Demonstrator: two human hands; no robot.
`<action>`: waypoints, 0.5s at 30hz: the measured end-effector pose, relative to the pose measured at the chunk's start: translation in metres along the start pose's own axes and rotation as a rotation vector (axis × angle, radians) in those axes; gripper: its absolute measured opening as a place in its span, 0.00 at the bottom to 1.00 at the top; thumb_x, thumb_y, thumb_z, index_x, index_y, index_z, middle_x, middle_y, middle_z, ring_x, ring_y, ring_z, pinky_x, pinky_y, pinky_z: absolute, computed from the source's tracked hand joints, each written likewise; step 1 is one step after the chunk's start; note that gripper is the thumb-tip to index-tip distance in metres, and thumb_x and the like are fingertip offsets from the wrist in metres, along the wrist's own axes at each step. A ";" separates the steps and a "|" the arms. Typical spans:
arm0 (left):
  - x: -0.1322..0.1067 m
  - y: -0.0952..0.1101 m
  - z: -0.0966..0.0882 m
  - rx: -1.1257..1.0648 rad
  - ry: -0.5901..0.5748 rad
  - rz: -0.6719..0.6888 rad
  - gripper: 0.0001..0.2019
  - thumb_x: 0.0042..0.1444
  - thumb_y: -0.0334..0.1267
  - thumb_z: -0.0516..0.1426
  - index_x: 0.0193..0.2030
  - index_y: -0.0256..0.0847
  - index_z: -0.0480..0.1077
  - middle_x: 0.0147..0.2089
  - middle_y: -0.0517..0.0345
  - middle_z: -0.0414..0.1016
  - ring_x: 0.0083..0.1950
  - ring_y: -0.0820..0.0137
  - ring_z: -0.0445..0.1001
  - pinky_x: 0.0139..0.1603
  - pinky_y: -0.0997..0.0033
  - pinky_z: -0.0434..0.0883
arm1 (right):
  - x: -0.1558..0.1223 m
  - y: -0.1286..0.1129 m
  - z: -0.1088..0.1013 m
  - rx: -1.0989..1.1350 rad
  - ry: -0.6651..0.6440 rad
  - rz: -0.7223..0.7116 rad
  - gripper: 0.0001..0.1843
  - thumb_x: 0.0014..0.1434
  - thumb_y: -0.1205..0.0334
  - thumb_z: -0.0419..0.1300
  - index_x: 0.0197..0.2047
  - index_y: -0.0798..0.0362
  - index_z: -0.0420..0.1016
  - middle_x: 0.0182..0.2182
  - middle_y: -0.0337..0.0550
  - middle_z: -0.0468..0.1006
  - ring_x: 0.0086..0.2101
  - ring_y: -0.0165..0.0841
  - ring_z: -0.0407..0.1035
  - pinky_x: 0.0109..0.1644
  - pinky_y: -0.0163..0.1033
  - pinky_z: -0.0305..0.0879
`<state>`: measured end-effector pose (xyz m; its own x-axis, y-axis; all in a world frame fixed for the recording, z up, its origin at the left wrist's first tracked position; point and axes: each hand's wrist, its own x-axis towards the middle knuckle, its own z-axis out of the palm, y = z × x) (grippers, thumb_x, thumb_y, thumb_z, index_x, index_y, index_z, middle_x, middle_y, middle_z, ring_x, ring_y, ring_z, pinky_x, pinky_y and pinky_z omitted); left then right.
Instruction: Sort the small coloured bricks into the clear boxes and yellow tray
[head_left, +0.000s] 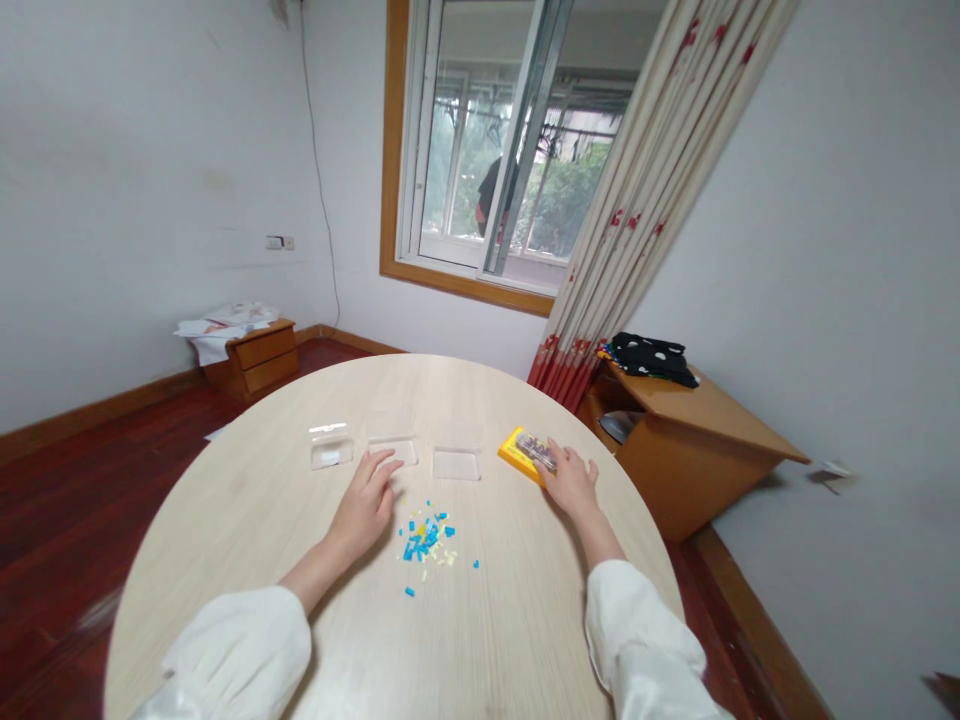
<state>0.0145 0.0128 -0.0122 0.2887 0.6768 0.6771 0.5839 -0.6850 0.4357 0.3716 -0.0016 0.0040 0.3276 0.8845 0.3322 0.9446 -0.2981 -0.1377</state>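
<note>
My left hand (367, 500) hovers over the table, its fingers loosely bent and apart. Its fingertips are close to a clear plastic box (405, 452), and they seem to hold nothing. My right hand (571, 482) is at the right end of a flat yellow box (516, 455) with a dark picture on top, thumb and fingers on its edge. Between my hands lies a loose pile of small blue and pale yellow building bricks (424, 538). Another clear plastic box (456, 463) sits right of the middle one, and a third clear box (331, 450) stands at the left with its lid raised.
Everything rests on a round pale wooden table (247, 560). Behind it are a window (517, 150) and a patterned curtain (637, 200). A desk (697, 430) with dark cloth (652, 358) stands at the right, and a small cabinet (259, 355) with papers at the left.
</note>
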 end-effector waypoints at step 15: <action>-0.002 0.069 -0.001 -1.307 -0.255 -0.720 0.31 0.43 0.56 0.61 0.50 0.37 0.66 0.48 0.44 0.72 0.44 0.64 0.73 0.47 0.64 0.69 | -0.120 -0.149 -0.037 0.745 -0.027 -0.443 0.22 0.60 0.57 0.52 0.57 0.49 0.63 0.49 0.47 0.71 0.50 0.37 0.63 0.55 0.46 0.59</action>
<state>0.0536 -0.0362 0.0168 0.4440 0.8952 0.0377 -0.3709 0.1454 0.9172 0.1927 -0.0768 0.0194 -0.0762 0.8745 0.4791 0.7209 0.3803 -0.5794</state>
